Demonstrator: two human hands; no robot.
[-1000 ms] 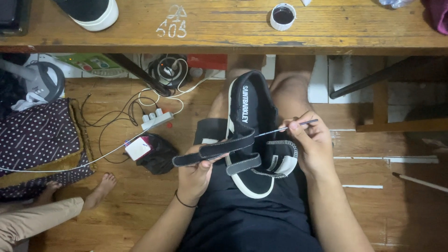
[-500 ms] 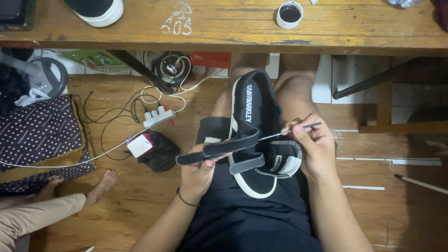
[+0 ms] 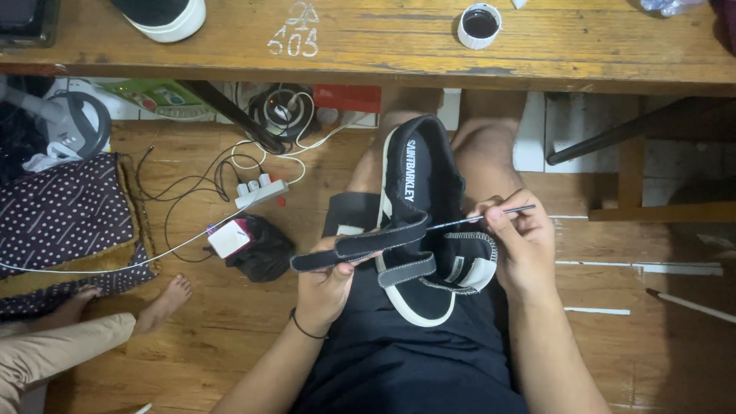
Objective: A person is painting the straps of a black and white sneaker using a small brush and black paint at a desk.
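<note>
1. Black shoe (image 3: 429,222) with white sole edge lies across the seated person's lap, toe pointing toward the desk (image 3: 383,54), below the desk's front edge
2. Left hand (image 3: 326,284) is closed on the shoe's upper strap (image 3: 360,245), thumb on top, pulling it out to the left; a dark band sits on that wrist
3. Right hand (image 3: 521,245) is pinched shut on a thin brush (image 3: 479,218), held nearly level, its tip meeting the shoe just beside the raised strap
4. The two hands are apart, one on either side of the shoe
5. On the desk: a small white cup (image 3: 480,24) of dark liquid, well apart from the shoe, and a second shoe (image 3: 165,17) with white sole at the far left edge
6. On the wooden floor to the left: a white power strip (image 3: 261,193) with tangled cables, a black bag (image 3: 261,249), and a dotted dark cloth (image 3: 61,215)
7. Another person's bare foot (image 3: 165,299) rests on the floor at lower left
</note>
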